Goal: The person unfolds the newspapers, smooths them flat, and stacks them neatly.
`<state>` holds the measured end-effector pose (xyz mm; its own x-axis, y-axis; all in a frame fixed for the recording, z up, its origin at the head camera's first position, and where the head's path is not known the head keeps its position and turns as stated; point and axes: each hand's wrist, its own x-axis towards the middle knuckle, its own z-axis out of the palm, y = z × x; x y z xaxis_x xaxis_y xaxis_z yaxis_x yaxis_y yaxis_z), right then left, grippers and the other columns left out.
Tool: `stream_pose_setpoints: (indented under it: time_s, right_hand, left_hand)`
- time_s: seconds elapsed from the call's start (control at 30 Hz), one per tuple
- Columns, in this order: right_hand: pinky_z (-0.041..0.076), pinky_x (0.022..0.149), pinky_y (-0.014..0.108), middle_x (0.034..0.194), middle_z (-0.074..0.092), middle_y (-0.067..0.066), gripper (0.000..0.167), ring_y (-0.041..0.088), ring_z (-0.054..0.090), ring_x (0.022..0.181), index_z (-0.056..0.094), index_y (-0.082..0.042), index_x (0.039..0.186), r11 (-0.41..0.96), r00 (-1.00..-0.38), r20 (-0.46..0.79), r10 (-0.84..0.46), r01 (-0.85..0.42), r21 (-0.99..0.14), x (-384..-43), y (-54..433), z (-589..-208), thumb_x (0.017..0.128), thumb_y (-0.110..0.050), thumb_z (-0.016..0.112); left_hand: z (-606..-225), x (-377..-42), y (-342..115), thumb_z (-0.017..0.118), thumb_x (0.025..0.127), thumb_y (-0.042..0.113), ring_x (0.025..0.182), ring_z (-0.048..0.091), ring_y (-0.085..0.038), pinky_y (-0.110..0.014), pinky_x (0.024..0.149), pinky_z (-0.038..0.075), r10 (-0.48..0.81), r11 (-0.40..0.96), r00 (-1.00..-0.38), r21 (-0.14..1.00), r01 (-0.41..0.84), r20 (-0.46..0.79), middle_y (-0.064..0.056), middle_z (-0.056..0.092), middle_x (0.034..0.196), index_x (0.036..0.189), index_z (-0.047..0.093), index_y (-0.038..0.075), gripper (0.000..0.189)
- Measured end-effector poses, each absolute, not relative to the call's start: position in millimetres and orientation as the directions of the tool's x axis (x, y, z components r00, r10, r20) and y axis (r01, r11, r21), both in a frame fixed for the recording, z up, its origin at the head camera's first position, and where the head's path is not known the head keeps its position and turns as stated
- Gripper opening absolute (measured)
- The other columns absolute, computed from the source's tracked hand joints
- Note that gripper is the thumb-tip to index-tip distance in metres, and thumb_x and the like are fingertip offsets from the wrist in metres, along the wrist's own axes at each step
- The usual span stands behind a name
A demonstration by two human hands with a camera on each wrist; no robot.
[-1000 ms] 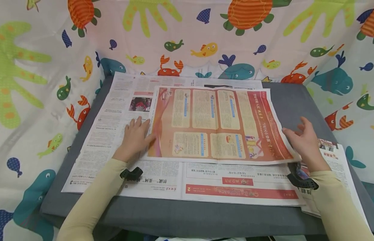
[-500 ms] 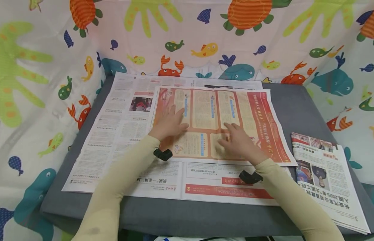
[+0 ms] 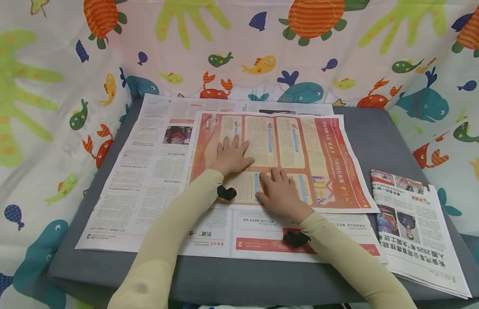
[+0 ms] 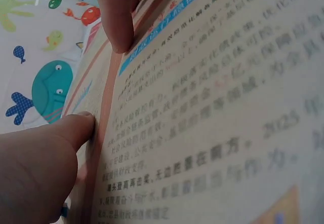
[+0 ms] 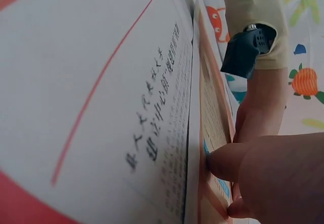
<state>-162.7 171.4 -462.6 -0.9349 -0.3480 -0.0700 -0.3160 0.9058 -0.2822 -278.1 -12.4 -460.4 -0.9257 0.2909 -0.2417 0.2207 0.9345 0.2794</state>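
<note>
An orange-and-red newspaper sheet (image 3: 328, 148) lies flat on a larger spread newspaper (image 3: 143, 180). My left hand (image 3: 232, 157) rests on the left half of the orange sheet, fingers spread and pointing away from me. In the left wrist view its thumb and a finger touch the printed page (image 4: 202, 107). Lower and further right, my right hand (image 3: 279, 191) also rests on the sheet near its front edge, fingers extended. The right wrist view shows the right thumb (image 5: 228, 160) on the orange sheet, with the white spread newspaper (image 5: 101, 82) in the foreground. Neither hand grips anything.
A folded newspaper stack (image 3: 417, 231) lies at the right of the grey table (image 3: 363, 128), next to the spread sheets. A curtain (image 3: 239, 38) printed with sea animals stands behind and at both sides. Black wrist devices (image 3: 296, 238) sit on both sleeves.
Both hands have moved inward from the orange sheet's left and right edges onto its middle. The sheet lies almost where it was. The folded newspapers at right are now uncovered by the arm.
</note>
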Motion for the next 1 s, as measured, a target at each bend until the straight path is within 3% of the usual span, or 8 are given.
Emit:
stream_pose_setpoints:
  time_s: [0.4, 0.53, 0.63, 0.87, 1.0]
  right_hand:
    - [0.035, 0.106, 0.073, 0.157, 0.037, 0.025, 0.059, 0.046, 0.034, 0.143, 0.051, -0.014, 0.147, 0.905, -0.932, -0.114, -0.345, -0.297, -0.305, -164, 172, -459, 0.097, -0.041, 0.065]
    - [0.038, 0.103, 0.070, 0.146, 0.048, 0.020, 0.051, 0.041, 0.043, 0.131, 0.057, -0.014, 0.138, 0.893, -0.925, -0.098, -0.367, -0.320, -0.318, -167, 176, -455, 0.096, -0.041, 0.067]
    - [0.041, 0.096, 0.065, 0.128, 0.056, 0.014, 0.041, 0.036, 0.048, 0.115, 0.060, -0.013, 0.126, 0.875, -0.916, -0.060, -0.397, -0.358, -0.326, -172, 180, -455, 0.096, -0.040, 0.067]
    - [0.037, 0.106, 0.068, 0.127, 0.065, 0.015, 0.040, 0.044, 0.054, 0.121, 0.063, -0.010, 0.123, 0.866, -0.910, -0.053, -0.410, -0.371, -0.337, -189, 184, -449, 0.097, -0.040, 0.065]
    - [0.042, 0.093, 0.059, 0.110, 0.066, 0.009, 0.033, 0.038, 0.055, 0.106, 0.061, -0.012, 0.116, 0.864, -0.907, -0.081, -0.414, -0.363, -0.349, -199, 182, -447, 0.098, -0.039, 0.063]
  left_hand:
    - [-462, -280, -24, 0.037, 0.103, 0.061, 0.158, 0.005, -0.047, -0.066, 0.125, 0.006, 0.301, 0.942, -0.924, 0.221, 0.251, -0.234, -0.012, 0.015, 0.173, 0.162, 0.029, 0.030, 0.067]
    - [-460, -274, -35, 0.036, 0.104, 0.059, 0.157, 0.008, -0.049, -0.067, 0.124, 0.009, 0.330, 0.937, -0.918, 0.190, 0.292, -0.218, -0.015, 0.021, 0.171, 0.161, 0.034, 0.028, 0.065]
    - [-458, -266, -46, 0.037, 0.105, 0.058, 0.157, 0.010, -0.050, -0.068, 0.123, 0.011, 0.357, 0.931, -0.912, 0.155, 0.330, -0.203, -0.017, 0.023, 0.170, 0.160, 0.036, 0.025, 0.065]
    - [-452, -235, -62, 0.043, 0.105, 0.055, 0.154, 0.018, -0.052, -0.069, 0.122, 0.013, 0.409, 0.910, -0.900, 0.142, 0.390, -0.152, -0.019, 0.034, 0.165, 0.153, 0.049, 0.018, 0.061]
    - [-451, -215, -65, 0.046, 0.104, 0.054, 0.153, 0.022, -0.052, -0.070, 0.121, 0.016, 0.443, 0.893, -0.887, 0.146, 0.425, -0.128, -0.019, 0.039, 0.162, 0.144, 0.058, 0.015, 0.057]
